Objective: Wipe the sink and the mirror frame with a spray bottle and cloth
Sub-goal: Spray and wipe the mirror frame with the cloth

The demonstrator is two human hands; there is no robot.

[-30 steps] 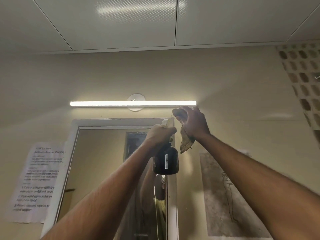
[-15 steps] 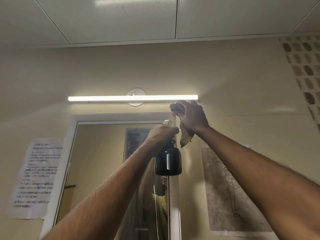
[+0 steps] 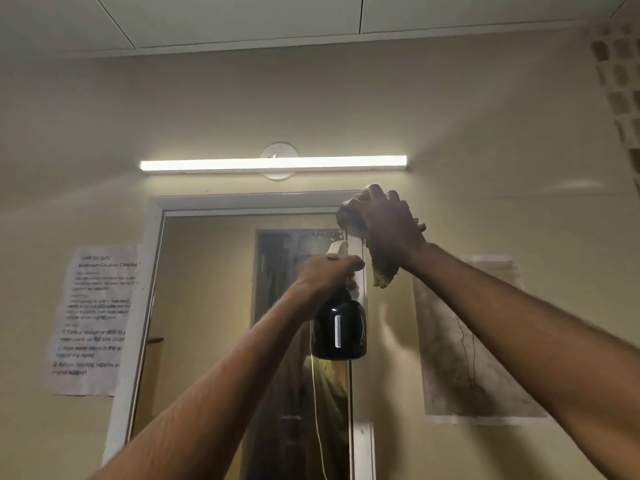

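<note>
head view: a beige wall (image 3: 485, 109) under a panelled ceiling (image 3: 242, 19), a lit tube (image 3: 273, 163) above the white-framed mirror (image 3: 207, 306). a notice (image 3: 93, 320) hangs left, a poster (image 3: 471, 341) right. the left hand (image 3: 327, 277) grips the bottle (image 3: 338, 330) before the frame's right side; the right hand (image 3: 384, 220) clutches the cloth (image 3: 381, 271) at its top right corner.

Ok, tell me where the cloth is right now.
In the head view the cloth is bunched in the right hand, pressed at the mirror frame's top right corner, just above the spray bottle.
</note>
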